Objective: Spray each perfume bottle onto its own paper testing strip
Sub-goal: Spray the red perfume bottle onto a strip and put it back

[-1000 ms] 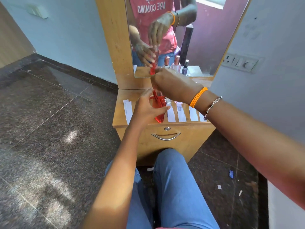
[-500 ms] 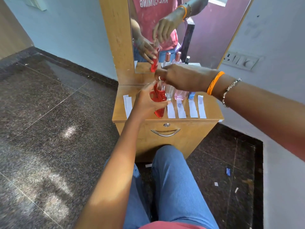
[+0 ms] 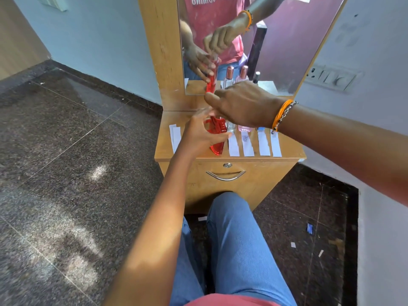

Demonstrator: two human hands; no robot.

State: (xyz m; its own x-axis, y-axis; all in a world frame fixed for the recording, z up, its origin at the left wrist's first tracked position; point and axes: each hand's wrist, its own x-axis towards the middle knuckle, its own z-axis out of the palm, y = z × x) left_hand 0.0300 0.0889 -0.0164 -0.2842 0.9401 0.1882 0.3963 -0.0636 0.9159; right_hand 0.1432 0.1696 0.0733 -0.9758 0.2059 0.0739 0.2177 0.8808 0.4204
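A tall red perfume bottle point(image 3: 217, 138) stands tilted over the front of the wooden dresser top point(image 3: 291, 149). My left hand point(image 3: 198, 133) is wrapped around its body. My right hand point(image 3: 245, 104) is closed over the bottle's top, which it hides; the mirror shows its fingers pinched on the cap end. Several white paper strips lie side by side along the front edge, one point(image 3: 233, 145) just right of the bottle and two more point(image 3: 175, 135) at the far left. Behind my right hand stand a clear bottle point(image 3: 231, 127), a pink bottle point(image 3: 244, 128) and a small blue one point(image 3: 261, 128).
A mirror point(image 3: 287, 51) in a wooden frame rises at the back of the dresser. A drawer with a metal handle point(image 3: 225, 175) sits under the top, with my knee in blue jeans point(image 3: 234, 228) in front. The wall with a switch plate point(image 3: 331, 77) is close on the right.
My right wrist has swung out to the right while the hand stays on the bottle's top. My left hand keeps its hold on the red bottle, and more strips show.
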